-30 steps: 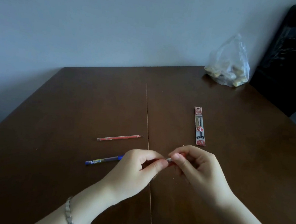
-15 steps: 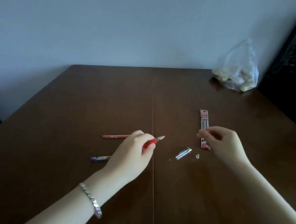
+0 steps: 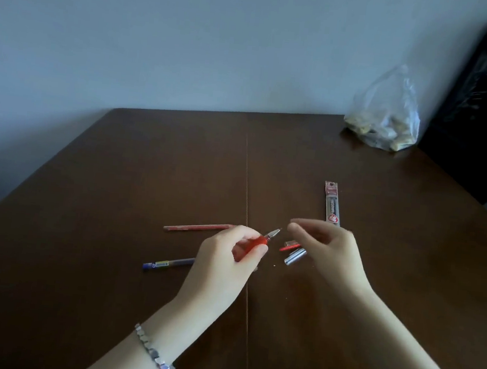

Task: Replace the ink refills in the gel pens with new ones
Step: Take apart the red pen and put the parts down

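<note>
My left hand (image 3: 226, 260) is shut on a red gel pen (image 3: 256, 242), its metal tip pointing up and right. My right hand (image 3: 328, 249) hovers just right of that tip, fingers loosely curled with nothing visibly in them. Under the right hand's fingers lie a silver pen cap (image 3: 295, 256) and a small red piece (image 3: 289, 247) on the table. A loose red refill (image 3: 199, 227) lies to the left, behind my left hand. A blue refill (image 3: 167, 264) lies nearer, partly hidden by that hand. A packaged refill (image 3: 332, 203) lies behind my right hand.
The brown wooden table (image 3: 115, 201) has a seam running down its middle. A clear plastic bag (image 3: 385, 117) of pale items sits at the far right corner. A dark piece of furniture (image 3: 482, 103) stands beyond the table's right edge.
The hands came apart a second ago, leaving the silver cap on the table. The right hand reached to the package, then came back left toward the pen tip.
</note>
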`<action>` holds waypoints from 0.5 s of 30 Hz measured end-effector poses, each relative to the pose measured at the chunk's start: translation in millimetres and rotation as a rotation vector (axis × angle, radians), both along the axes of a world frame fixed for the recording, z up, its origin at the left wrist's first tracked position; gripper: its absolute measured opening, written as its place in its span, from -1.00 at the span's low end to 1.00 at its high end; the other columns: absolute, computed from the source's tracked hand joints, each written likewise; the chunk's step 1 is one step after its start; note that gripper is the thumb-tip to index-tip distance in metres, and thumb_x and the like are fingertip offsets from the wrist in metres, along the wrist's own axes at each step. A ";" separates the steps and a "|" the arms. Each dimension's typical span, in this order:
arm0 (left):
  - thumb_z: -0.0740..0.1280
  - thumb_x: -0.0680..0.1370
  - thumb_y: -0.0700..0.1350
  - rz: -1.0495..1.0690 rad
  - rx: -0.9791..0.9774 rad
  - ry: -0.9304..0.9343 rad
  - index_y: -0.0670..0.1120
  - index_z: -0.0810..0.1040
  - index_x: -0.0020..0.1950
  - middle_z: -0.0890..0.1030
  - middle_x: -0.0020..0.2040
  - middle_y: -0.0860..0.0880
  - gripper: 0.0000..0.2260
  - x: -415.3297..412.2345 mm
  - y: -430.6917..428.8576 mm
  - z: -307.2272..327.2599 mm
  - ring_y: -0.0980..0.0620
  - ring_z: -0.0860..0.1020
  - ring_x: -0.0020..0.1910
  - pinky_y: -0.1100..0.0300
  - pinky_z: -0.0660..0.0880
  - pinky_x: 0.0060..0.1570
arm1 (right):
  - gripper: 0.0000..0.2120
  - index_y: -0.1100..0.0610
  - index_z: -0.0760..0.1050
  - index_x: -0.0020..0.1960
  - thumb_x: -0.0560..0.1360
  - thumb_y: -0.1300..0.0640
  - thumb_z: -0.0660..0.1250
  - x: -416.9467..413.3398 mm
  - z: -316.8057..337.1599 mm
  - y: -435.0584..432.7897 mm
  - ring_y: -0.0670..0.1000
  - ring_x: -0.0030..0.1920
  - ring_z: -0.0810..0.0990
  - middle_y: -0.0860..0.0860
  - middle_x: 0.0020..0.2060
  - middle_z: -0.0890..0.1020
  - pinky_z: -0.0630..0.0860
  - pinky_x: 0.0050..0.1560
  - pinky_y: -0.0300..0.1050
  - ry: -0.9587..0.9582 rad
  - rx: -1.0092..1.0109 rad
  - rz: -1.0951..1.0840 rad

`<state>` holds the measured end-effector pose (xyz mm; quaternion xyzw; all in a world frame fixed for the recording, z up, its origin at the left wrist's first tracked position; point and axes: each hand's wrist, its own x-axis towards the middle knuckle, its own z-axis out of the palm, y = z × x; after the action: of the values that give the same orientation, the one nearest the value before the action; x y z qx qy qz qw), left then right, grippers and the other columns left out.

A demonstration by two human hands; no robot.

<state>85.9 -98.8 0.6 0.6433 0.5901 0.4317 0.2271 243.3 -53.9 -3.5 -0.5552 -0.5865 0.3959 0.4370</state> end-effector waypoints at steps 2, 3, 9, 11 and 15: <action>0.37 0.44 -0.10 0.004 -0.006 -0.068 0.05 0.55 -0.14 0.58 -0.26 0.21 -0.94 10.8 -4.1 -1.8 0.25 0.58 -0.18 0.49 0.49 -0.30 | -0.84 0.06 0.66 -0.24 0.39 -0.01 0.38 -8.7 4.3 -22.3 -0.17 -0.36 0.58 -0.06 -0.37 0.68 0.47 -0.32 -0.36 0.234 -0.161 0.031; 0.37 0.44 -0.10 -0.004 0.002 -0.079 0.03 0.56 -0.16 0.60 -0.26 0.19 -0.97 15.4 -5.9 -3.8 0.24 0.58 -0.19 0.47 0.50 -0.28 | -0.80 0.06 0.65 -0.32 0.38 -0.03 0.39 -12.2 2.3 -28.4 -0.17 -0.40 0.54 -0.06 -0.44 0.65 0.45 -0.35 -0.36 0.282 -0.211 0.007; 0.38 0.45 -0.15 -0.025 0.125 -0.027 -0.09 0.57 -0.18 0.60 -0.32 0.10 -0.97 22.2 -11.0 -3.6 0.20 0.56 -0.29 0.46 0.43 -0.34 | -0.80 0.12 0.57 -0.44 0.31 0.07 0.46 -20.1 3.2 -34.1 -0.15 -0.49 0.48 -0.08 -0.56 0.56 0.46 -0.41 -0.37 0.460 -0.221 -0.107; 0.39 0.44 -0.17 -0.019 0.175 0.014 -0.10 0.56 -0.19 0.56 -0.33 0.12 -0.97 20.8 -11.2 -1.1 0.23 0.53 -0.31 0.51 0.39 -0.33 | -0.80 0.16 0.56 -0.42 0.30 0.09 0.47 -22.2 4.5 -34.3 -0.11 -0.44 0.51 -0.04 -0.51 0.58 0.50 -0.37 -0.33 0.503 -0.208 -0.098; 0.39 0.44 -0.19 -0.034 0.185 -0.037 -0.13 0.60 -0.16 0.66 -0.26 -0.01 -0.97 19.5 -12.4 -1.4 0.16 0.59 -0.28 0.39 0.50 -0.28 | -0.86 0.23 0.57 -0.39 0.31 0.20 0.45 -28.0 3.9 -34.2 -0.04 -0.39 0.56 0.04 -0.45 0.62 0.54 -0.33 -0.27 0.652 -0.191 -0.129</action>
<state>105.4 -111.1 -0.9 0.6632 0.5326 0.4921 0.1850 215.3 -88.1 0.4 -0.4736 -0.3400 0.5772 0.5717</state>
